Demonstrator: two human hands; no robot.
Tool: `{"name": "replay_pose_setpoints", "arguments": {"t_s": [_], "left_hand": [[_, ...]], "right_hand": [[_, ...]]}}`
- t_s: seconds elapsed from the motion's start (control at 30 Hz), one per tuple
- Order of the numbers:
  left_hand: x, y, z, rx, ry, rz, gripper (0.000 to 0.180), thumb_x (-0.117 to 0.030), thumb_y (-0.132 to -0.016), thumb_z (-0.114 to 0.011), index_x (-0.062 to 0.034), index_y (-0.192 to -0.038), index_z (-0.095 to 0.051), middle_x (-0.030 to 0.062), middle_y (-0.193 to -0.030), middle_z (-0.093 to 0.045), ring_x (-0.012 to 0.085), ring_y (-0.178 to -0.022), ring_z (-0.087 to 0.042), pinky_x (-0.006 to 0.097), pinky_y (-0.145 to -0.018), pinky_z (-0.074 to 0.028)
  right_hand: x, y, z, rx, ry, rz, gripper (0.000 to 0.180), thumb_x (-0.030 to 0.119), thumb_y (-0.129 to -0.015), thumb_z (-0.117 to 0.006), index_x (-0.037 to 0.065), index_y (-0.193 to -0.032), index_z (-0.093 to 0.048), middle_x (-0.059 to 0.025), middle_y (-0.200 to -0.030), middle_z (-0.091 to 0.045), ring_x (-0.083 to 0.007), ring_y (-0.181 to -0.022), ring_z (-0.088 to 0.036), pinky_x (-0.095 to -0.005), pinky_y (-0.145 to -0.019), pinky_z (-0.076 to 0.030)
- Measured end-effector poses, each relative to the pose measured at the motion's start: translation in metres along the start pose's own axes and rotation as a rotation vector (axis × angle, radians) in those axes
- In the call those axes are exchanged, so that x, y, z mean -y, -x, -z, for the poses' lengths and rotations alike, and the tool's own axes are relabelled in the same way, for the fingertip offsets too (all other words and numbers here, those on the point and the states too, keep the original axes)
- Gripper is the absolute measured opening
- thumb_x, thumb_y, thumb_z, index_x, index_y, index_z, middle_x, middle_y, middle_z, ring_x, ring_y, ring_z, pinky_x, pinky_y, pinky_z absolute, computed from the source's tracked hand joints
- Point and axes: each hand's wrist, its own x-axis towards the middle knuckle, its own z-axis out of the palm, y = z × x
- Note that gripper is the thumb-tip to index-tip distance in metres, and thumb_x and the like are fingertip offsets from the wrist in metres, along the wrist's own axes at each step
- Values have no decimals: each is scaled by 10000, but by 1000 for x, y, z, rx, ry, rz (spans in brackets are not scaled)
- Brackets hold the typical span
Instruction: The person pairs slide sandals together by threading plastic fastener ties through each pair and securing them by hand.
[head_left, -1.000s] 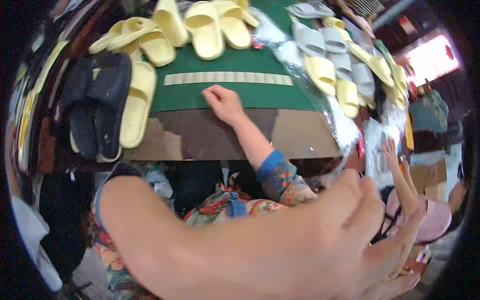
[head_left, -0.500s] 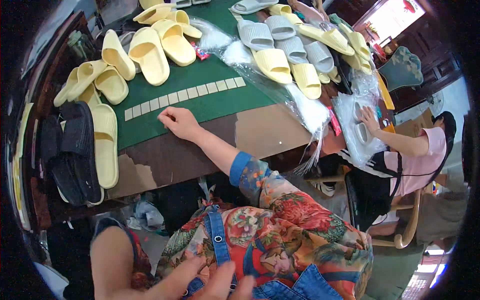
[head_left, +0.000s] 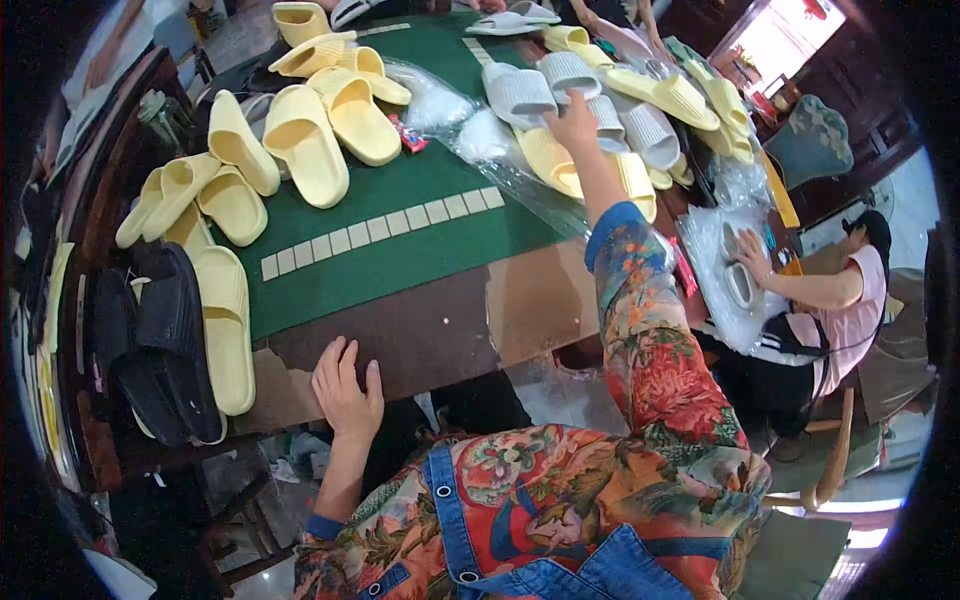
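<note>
My right hand (head_left: 573,125) reaches over a pile of slide sandals on the right part of the table. Its thumb and forefinger are apart, against or just above the grey slides (head_left: 519,93); contact is hard to judge. A yellow slide (head_left: 548,160) lies partly beneath that arm. My left hand (head_left: 347,390) is open, fingers spread, at the table's front edge, holding nothing. Beyond it a row of small pale tiles (head_left: 375,234) runs across the green mat (head_left: 420,262). Black slides (head_left: 172,320) and a yellow slide (head_left: 228,330) lie to its left.
More yellow slides (head_left: 305,145) are heaped at the back left. Clear plastic bags (head_left: 435,105) lie mid-table. At the right, a person in a pink top (head_left: 862,310) has a hand on bagged grey slides (head_left: 740,285). Other people's arms show at the far edge.
My right hand has moved from beside the tile row, away and rightward to the grey slides. My left hand has risen from low in front of me to the table edge. The view has shifted slightly.
</note>
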Motion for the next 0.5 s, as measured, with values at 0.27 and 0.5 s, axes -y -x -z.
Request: {"name": "replay_pose_setpoints", "arguments": {"t_s": [0.27, 0.5], "left_hand": [[7, 7, 3, -10, -29, -15, 244, -152, -749, -631, -57, -970, -592, 100, -1098, -551, 289, -1069, -505, 448, -928, -359], [7, 6, 8, -27, 0, 4, 249, -163, -740, -644, -64, -963, -596, 99, -1080, -557, 280, -1068, -508, 443, -919, -368]], "right_hand": [[39, -26, -4, 274, 125, -263, 642, 347, -709, -633, 140, -1276, -415, -178, -1170, -558, -328, -1085, -539, -410, -917, -424], [24, -60, -9, -51, 79, 10, 343, 233, -760, -536, 137, -1083, -599, -162, -1012, -627, -339, -946, -595, -425, -824, -472]]}}
